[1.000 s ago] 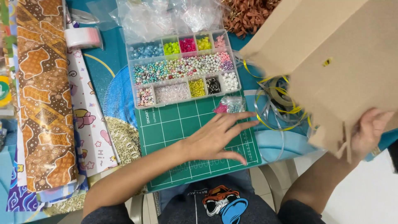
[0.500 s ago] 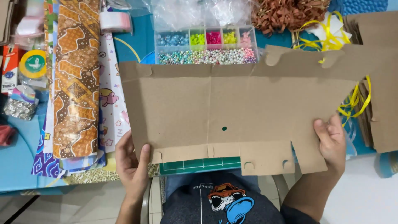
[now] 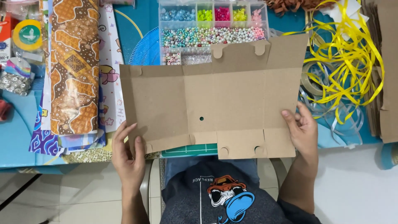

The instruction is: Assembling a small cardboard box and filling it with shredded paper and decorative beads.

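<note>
A flat brown cardboard box blank (image 3: 215,108), unfolded with tabs, creases and a small round hole, lies spread over the green cutting mat (image 3: 195,149). My left hand (image 3: 128,155) grips its lower left corner, thumb on top. At the lower right edge my right hand (image 3: 302,130) holds the cardboard with its fingers curled over the side. The blank covers most of the mat and the near edge of the clear bead organiser (image 3: 211,27).
Rolls of patterned brown batik paper (image 3: 72,66) and printed wrapping sheets (image 3: 108,70) lie at the left. Tangled yellow ribbon (image 3: 348,54) and tape rolls (image 3: 311,81) sit at the right, with more brown cardboard (image 3: 385,70) at the far right. A yellow tape disc (image 3: 27,35) is at the far left.
The cardboard came down from the right, where it was held up by my right hand, and now lies flat over the mat. My left hand left the mat and took its left corner.
</note>
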